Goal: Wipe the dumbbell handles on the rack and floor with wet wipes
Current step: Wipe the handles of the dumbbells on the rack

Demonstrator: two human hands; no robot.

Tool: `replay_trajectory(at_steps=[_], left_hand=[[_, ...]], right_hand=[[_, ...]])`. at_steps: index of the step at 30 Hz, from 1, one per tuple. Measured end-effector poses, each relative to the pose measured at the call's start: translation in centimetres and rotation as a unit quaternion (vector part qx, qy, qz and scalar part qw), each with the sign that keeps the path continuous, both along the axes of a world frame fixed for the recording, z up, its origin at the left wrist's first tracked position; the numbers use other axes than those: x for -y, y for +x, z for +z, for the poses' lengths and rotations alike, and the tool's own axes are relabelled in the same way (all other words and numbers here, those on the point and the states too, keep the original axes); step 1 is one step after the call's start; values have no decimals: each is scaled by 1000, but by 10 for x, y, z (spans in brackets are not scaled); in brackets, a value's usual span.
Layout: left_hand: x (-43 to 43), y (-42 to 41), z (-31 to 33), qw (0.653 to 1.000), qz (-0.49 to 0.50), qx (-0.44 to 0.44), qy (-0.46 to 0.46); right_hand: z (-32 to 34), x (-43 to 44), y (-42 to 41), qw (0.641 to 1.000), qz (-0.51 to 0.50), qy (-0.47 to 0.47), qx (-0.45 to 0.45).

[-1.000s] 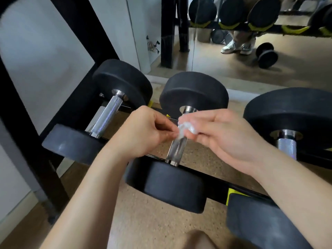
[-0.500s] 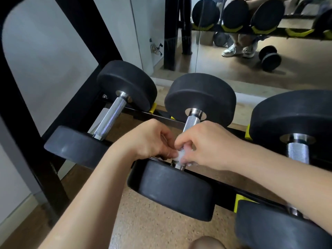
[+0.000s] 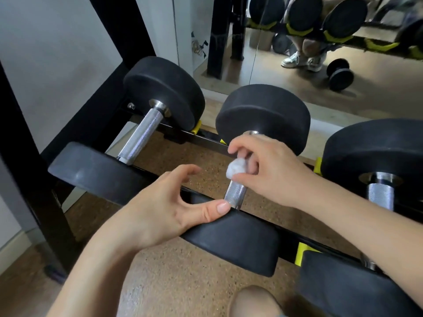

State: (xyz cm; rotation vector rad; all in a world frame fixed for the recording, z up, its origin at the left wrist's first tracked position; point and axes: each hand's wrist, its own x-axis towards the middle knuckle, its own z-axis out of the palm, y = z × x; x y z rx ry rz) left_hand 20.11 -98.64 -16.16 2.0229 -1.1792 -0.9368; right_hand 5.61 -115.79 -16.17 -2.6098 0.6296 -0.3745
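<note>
Black steel rack (image 3: 20,145) standing on a speckled cork-coloured floor (image 3: 183,282), with a wall mirror (image 3: 320,99) behind it. Three black rubber-headed dumbbells lie across the rails: the left dumbbell (image 3: 164,92), the middle dumbbell (image 3: 263,115) and the right dumbbell (image 3: 375,145), each with a knurled chrome handle. The task's thing at this moment is the handle (image 3: 235,193) of the middle dumbbell, spanning the gap between the two rails.

The left hand (image 3: 164,207) holds nothing: its fingers (image 3: 183,175) are spread and loosely curved, and the thumb rests on the near head. The right hand (image 3: 270,170) pinches a crumpled white wet wipe (image 3: 235,168) against the upper part of the handle.

The dumbbell is judged heavy and rigid, and it may roll in its cradle; steadying a rubber head looks wiser than lifting it. The knurling should grip and snag the soft, damp wipe, so the wipe is best wrapped round the bar and drawn along it with a twist. The lower part of the handle is bare.
</note>
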Motion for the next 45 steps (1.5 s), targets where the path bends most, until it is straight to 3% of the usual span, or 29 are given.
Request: replay_trajectory(at_steps=[4, 9, 13, 18, 24, 28, 31, 34, 38, 43, 45], left_hand=[[-1, -1, 0, 1000, 12, 8, 3], [-2, -4, -1, 999, 21, 36, -6], [-2, -5, -4, 997, 33, 64, -8], [-7, -6, -8, 995, 29, 91, -16], [0, -3, -11, 998, 20, 36, -39], [1, -2, -19, 997, 5, -31, -63], [2, -2, -20, 993, -5, -75, -88], [1, -1, -22, 991, -10, -76, -112], [2, -1, -25, 988, -18, -77, -133], [6, -3, -23, 984, 3, -62, -168], [8, -3, -24, 982, 5, -61, -178]], right_hand=[[0, -6, -2, 996, 50, -71, -33], [-2, -16, -14, 982, 176, -41, -53], [-9, -23, 11, 982, 171, -80, -30], [1, -8, -17, 970, 195, -134, -53], [-10, -14, 8, 976, 181, -121, -15], [-8, -17, -7, 981, 183, -53, -29], [-12, -5, 8, 982, 140, -127, 9], [-10, 13, 9, 983, 76, -159, 43], [-14, -18, -3, 973, 199, -118, -24], [-12, 22, 5, 979, 58, -185, 61], [-18, -1, 0, 976, 130, -168, 37]])
